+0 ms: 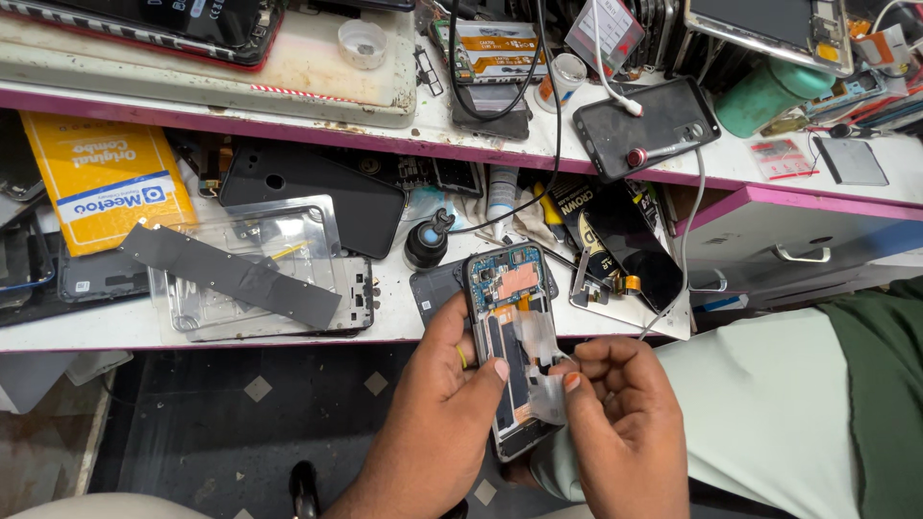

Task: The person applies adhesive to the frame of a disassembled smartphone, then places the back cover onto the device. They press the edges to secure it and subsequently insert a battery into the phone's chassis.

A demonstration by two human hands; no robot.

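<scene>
Fingers of left hand [437, 404] around opened phone [511, 336], right hand [620, 418] pinching clear film [544, 370].

The opened phone [510, 336] stands nearly upright in the left grip [447, 404], its back cover off, showing a blue-green board and copper patch at the top and a dark battery below. A clear film strip [543, 370], pinched by the right grip [615, 413], lies across the battery's right side, partly peeled.
</scene>
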